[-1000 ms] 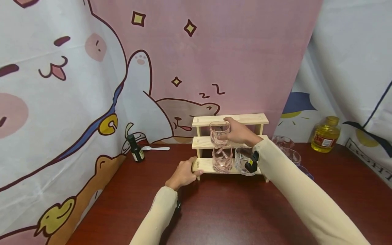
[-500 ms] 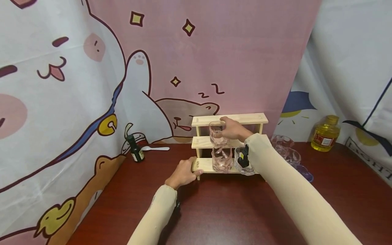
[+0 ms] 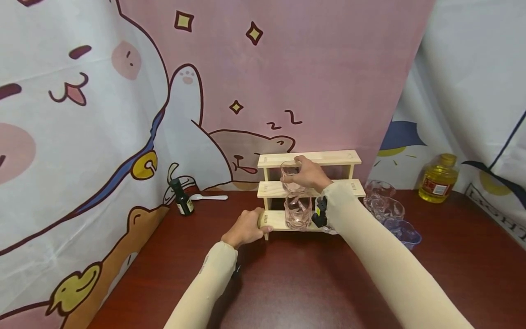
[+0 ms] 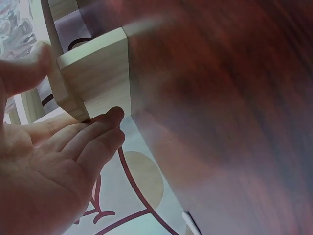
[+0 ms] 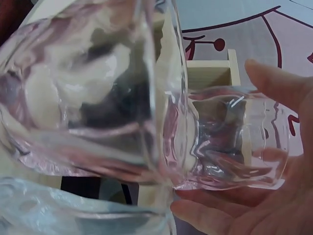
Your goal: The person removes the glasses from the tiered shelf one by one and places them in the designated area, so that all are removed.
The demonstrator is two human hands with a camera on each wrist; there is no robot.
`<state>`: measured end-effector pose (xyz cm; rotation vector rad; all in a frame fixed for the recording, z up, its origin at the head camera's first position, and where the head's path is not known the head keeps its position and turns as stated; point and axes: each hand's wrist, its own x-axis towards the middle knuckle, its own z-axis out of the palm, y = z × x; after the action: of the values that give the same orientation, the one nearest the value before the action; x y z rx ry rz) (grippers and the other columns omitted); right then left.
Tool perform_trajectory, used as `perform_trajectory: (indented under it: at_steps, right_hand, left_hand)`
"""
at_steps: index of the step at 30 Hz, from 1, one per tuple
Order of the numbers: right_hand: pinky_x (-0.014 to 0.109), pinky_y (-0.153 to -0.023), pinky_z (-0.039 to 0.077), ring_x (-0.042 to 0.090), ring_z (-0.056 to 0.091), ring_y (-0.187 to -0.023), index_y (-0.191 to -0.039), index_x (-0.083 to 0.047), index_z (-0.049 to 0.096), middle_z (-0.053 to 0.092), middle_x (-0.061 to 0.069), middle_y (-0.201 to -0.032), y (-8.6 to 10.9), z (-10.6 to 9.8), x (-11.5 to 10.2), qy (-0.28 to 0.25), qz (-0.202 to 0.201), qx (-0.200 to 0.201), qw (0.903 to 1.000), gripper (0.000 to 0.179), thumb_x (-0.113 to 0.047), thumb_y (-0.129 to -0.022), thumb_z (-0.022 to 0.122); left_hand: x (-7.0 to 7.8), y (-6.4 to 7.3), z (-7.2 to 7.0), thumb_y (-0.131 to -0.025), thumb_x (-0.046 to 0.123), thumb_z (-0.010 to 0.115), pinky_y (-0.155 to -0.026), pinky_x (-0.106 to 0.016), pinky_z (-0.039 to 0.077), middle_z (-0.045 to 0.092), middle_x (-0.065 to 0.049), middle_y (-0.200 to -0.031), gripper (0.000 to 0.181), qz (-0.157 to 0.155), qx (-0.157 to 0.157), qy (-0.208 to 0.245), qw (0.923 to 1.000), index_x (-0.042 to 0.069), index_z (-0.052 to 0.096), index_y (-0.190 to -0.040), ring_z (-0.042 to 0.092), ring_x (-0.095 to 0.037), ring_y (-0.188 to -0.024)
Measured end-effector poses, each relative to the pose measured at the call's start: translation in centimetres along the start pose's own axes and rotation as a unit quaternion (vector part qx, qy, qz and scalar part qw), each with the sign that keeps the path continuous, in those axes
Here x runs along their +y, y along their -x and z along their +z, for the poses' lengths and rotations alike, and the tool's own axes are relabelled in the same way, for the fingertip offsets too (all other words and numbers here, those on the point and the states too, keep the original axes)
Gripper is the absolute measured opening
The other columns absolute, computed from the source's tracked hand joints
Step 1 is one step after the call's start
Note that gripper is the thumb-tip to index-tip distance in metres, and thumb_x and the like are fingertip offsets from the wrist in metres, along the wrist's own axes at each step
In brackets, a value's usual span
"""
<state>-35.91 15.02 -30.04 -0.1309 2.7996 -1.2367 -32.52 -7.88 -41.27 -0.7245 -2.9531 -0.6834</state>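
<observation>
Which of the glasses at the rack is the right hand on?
The upper pink glass, at the middle shelf, with the right hand around it. The lower pink glass and the clear glass are on the bottom shelf, neither in hand.

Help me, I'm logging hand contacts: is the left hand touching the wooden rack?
Touching. In the left wrist view, the left hand grips the end of the wooden rack, its thumb against one edge.

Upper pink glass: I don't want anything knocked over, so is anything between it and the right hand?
Nothing visible stands between them: the right hand is around the upper pink glass. The lower pink glass overlaps its base in the right wrist view, but stands on the bottom shelf, below.
</observation>
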Motion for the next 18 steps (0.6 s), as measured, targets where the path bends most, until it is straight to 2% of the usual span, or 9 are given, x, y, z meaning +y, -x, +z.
perform_trajectory:
  at_steps: [10,18]
  right_hand:
    - [0.055,-0.113,0.038,0.043,0.043,-0.139,-0.157,-0.012,0.030,0.043,0.016,-0.157,0.2,1.4,-0.1,0.013,-0.004,0.055,0.9984,0.092,-0.038,-0.084,0.079]
    - [0.057,-0.111,0.038,0.045,0.045,-0.137,-0.155,-0.009,0.033,0.046,0.019,-0.153,0.3,0.9,0.2,0.040,-0.012,0.076,0.9963,0.092,-0.044,-0.083,0.078]
  left_hand:
    - [-0.3,0.6,0.5,-0.091,0.028,0.074,-0.057,-0.025,0.040,0.059,-0.006,-0.082,0.048,0.008,0.010,-0.001,0.9999,-0.001,0.058,-0.125,0.051,-0.015,-0.069]
    - [0.2,0.3,0.6,-0.092,0.029,0.073,-0.061,-0.026,0.042,0.060,-0.005,-0.083,0.049,0.016,0.013,-0.015,0.9997,-0.002,0.057,-0.127,0.052,-0.015,-0.071]
